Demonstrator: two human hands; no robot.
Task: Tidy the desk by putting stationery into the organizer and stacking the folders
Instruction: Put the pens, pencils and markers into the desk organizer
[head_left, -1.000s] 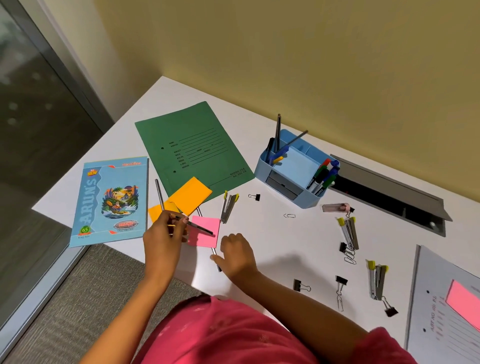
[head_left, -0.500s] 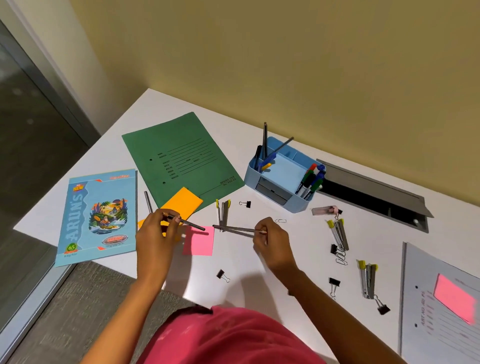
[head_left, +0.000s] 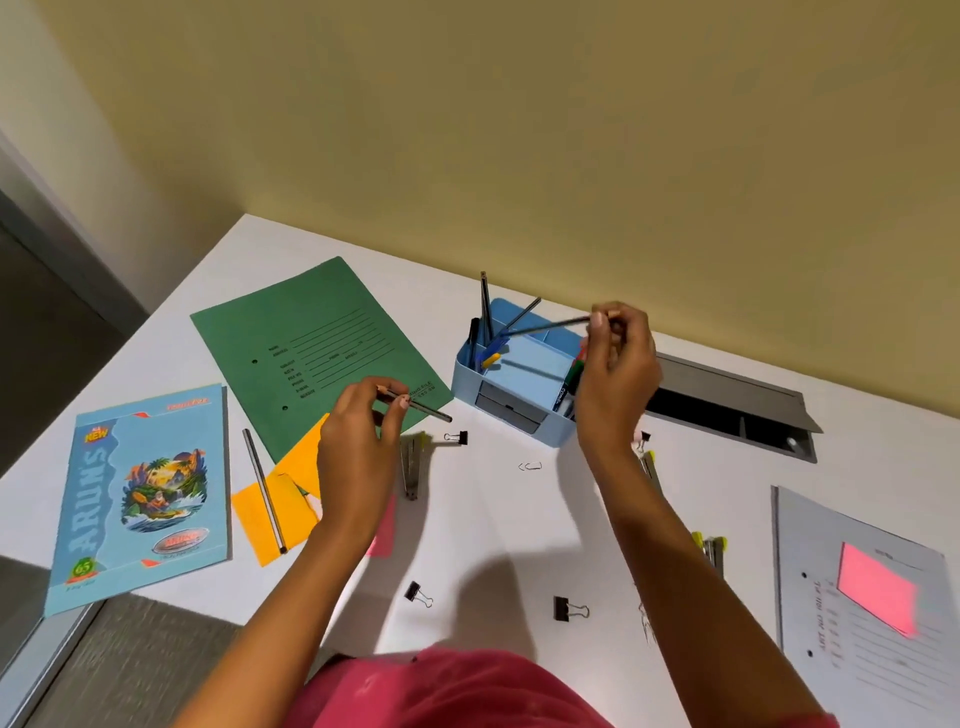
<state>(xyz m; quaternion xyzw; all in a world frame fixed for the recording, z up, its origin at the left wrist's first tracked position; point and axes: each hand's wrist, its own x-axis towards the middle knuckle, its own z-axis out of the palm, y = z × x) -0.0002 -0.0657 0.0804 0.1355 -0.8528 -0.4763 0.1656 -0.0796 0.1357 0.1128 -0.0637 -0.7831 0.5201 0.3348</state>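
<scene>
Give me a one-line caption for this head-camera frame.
Right hand holds a thin dark pencil at the light-blue plastic organizer; left hand pinches another dark pencil near the green paper folder.

On my feed the desk (head_left: 493, 509) reads plain white. Toward its far left corner I see a green folder (head_left: 322, 332) printed with black ruled lines. At the left edge lies a sky-blue notebook (head_left: 140, 493) with a cartoon river scene, white lettering and red-orange badges. Between them are orange sticky notes (head_left: 298, 467), crossed by a silver-grey pencil (head_left: 265, 493), with a pink note (head_left: 383, 538) beside them. The organizer (head_left: 519, 376) near the far edge is pale blue with grey drawer fronts. I make out a dark grey pencil (head_left: 431, 411) and a near-black pencil (head_left: 550, 328). The binder clips (head_left: 562, 608) are black. At the right edge, a pale grey folder (head_left: 872, 670) carries a pink square (head_left: 878, 592).
</scene>
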